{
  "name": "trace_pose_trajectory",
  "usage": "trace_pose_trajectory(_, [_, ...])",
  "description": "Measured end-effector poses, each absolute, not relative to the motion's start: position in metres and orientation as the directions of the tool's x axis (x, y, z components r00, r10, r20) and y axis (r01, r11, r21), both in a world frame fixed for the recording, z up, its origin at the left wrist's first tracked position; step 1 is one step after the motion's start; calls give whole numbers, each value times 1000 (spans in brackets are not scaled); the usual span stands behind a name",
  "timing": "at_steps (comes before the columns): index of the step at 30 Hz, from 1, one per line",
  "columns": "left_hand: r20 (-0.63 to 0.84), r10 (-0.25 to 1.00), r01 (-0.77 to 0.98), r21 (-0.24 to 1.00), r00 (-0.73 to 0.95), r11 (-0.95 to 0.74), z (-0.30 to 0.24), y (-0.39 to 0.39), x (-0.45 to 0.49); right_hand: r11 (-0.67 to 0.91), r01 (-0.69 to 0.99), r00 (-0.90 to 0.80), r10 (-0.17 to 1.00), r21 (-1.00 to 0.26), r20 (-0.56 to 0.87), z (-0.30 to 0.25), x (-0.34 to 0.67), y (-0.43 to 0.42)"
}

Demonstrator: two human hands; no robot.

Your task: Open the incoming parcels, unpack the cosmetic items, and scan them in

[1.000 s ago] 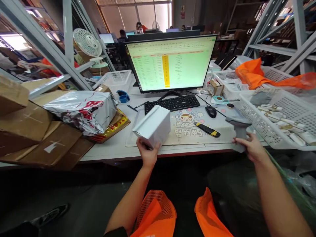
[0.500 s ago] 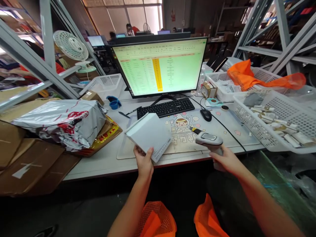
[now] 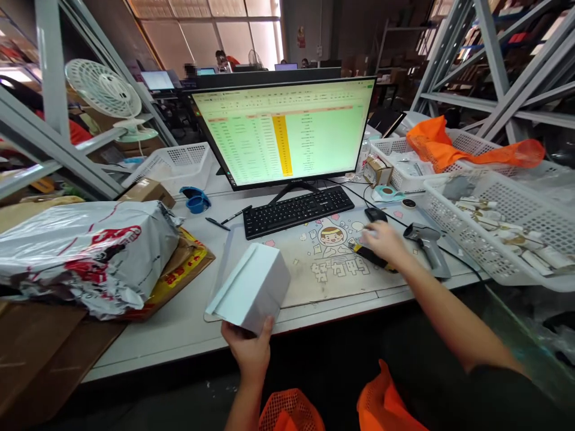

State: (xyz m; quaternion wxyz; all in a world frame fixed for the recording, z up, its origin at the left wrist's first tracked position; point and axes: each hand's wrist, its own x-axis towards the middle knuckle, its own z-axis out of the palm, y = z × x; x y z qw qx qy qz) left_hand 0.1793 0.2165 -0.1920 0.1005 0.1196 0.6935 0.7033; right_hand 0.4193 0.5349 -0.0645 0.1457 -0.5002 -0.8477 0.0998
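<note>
My left hand (image 3: 249, 353) grips a white box (image 3: 254, 284) by its near lower edge, thumb on the near side; the box tilts over the desk mat's left part. My right hand (image 3: 384, 242) is above the mat, just in front of the black mouse (image 3: 375, 214), its fingers slightly blurred and pointing left. Beneath it lies a black and yellow utility knife (image 3: 371, 256); whether the fingers touch it I cannot tell. A grey barcode scanner (image 3: 427, 246) rests on the desk to the right of that hand, nobody holding it.
A monitor (image 3: 287, 137) stands behind a keyboard (image 3: 299, 211). On the left are a silver-wrapped parcel (image 3: 85, 251) and a blue cup-like container (image 3: 196, 202). At right, a white basket (image 3: 498, 257) holds small white items. A fan (image 3: 104, 90) is by the left frame.
My right hand has let go of the barcode scanner, which now lies on the desk, and has moved left towards the mouse and knife. The white box has turned and shifted left, nearer me.
</note>
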Motion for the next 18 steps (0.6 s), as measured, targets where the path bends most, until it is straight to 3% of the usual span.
trace_pose_trajectory(5, [-1,327,22,998,-945,67,-201,211,183,587,771,-583,806,-247,97,-102,298,570])
trace_pose_trajectory(12, [-65,365,-54,998,-929,41,-191,210,175,569,802,-564,821,-182,84,-99,275,586])
trace_pose_trajectory(15, [-92,430,-104,995,-898,-4,-181,216,172,534,759,-541,835,-373,94,-80,289,559])
trace_pose_trajectory(18, [-112,570,-146,989,-814,-14,-168,224,185,526,467,-734,678,-711,19,-74,333,494])
